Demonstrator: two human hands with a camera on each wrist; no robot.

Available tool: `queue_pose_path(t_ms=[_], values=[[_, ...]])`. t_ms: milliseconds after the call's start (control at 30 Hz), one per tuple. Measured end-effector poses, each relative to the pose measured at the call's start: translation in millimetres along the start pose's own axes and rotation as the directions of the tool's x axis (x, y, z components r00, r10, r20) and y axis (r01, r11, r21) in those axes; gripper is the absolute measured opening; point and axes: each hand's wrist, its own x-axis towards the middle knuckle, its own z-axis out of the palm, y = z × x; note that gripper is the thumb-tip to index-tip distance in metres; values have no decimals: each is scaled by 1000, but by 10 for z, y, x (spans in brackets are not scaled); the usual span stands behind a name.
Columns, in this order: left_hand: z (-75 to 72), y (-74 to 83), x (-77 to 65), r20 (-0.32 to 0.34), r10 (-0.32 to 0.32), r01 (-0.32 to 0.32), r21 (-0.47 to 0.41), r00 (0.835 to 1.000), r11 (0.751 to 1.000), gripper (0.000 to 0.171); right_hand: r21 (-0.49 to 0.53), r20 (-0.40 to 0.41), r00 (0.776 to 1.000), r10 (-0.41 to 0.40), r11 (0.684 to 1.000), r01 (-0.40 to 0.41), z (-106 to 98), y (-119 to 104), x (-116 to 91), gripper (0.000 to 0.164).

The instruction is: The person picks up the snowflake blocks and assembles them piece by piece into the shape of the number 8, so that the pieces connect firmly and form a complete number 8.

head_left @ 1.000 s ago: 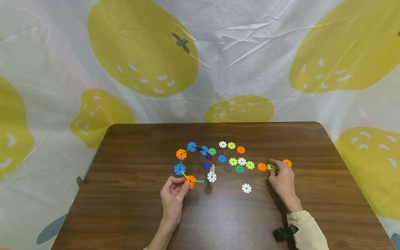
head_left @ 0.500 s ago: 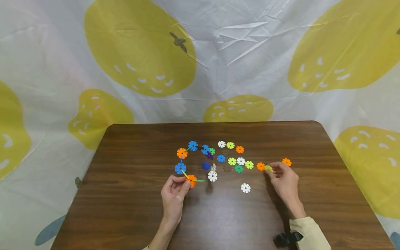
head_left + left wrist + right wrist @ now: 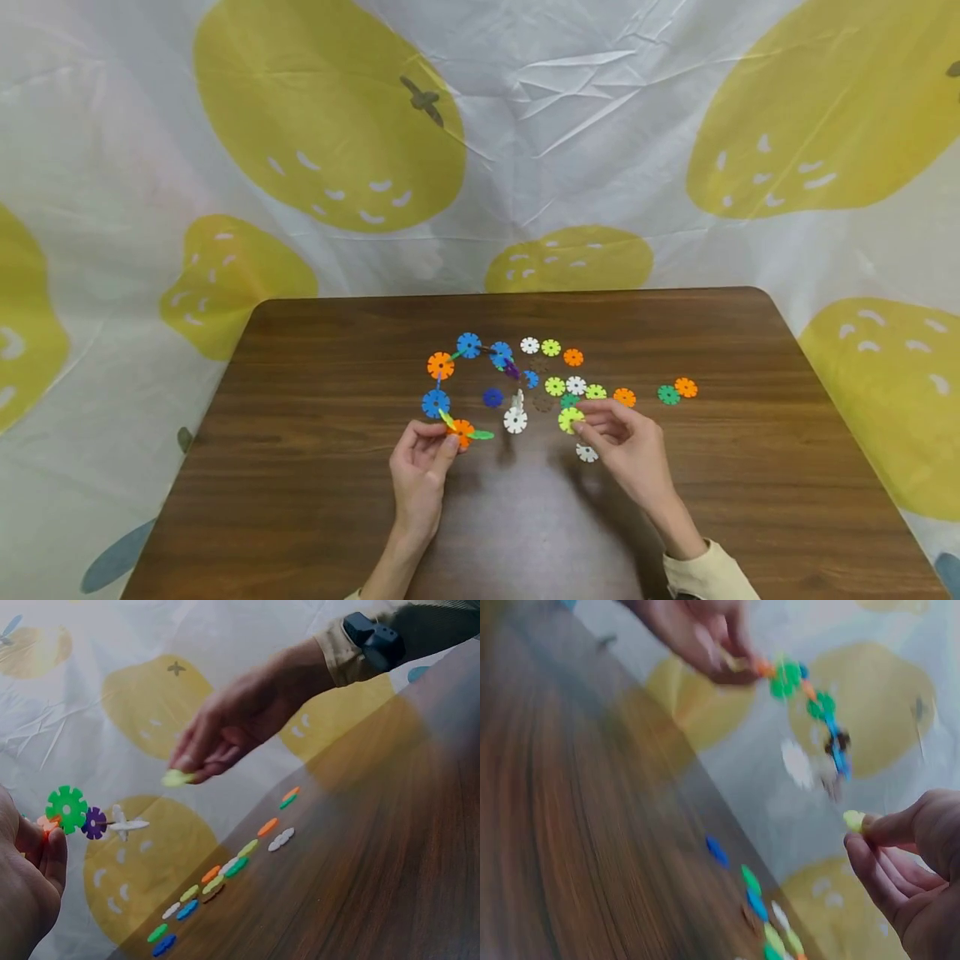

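Note:
My left hand pinches an orange notched disc at the near end of a curved chain of interlocking plastic discs. A green disc stands edge-on to the orange one, pointing right in the head view. From there the chain runs through a blue disc, another orange disc and more blue ones, ending in white discs. Between thumb and fingers my right hand holds a loose yellow-green disc, raised above the table and apart from the chain.
Several loose discs lie on the brown wooden table, grouped right of the chain. A green disc and an orange disc lie far right. One white disc sits partly behind the right hand. A lemon-print cloth hangs behind.
My right hand has picked the yellow-green disc off the table and carried it left toward the chain, uncovering the green disc at right. The left hand keeps its pinch; the chain's white end shifted slightly.

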Motion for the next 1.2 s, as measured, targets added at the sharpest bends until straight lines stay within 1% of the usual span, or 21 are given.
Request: queue_pose_path(t_ms=[133,200,333,433,600,867,1033,1200], values=[[4,-1,-7,0,-3,3,5,1000,1000,25,126,92,995,-44,992,32,191,-143,-60,25],[7,4,-13,4,-4,4,10,1000,1000,26,166,126,990,-64,985,43,271,-190,-80,24],[19,13,-32,20,-1,1,14,1000,1000,28,210,170,981,-94,976,57,391,-253,-99,23],[27,9,-43,35,10,-10,13,999,1000,27,227,181,978,-101,972,59,443,-278,-107,23],[30,-6,-48,48,28,-30,28,998,999,24,231,179,978,-103,971,60,486,-287,-119,23],[42,-8,-43,32,10,-11,43,999,999,23,207,178,978,-109,976,71,520,-271,-132,22],[35,-7,-40,46,20,-22,47,999,999,23,195,184,976,-120,977,84,516,-284,-131,20],[38,-7,-37,60,28,-31,39,998,999,23,192,183,977,-111,978,75,518,-298,-136,19]])
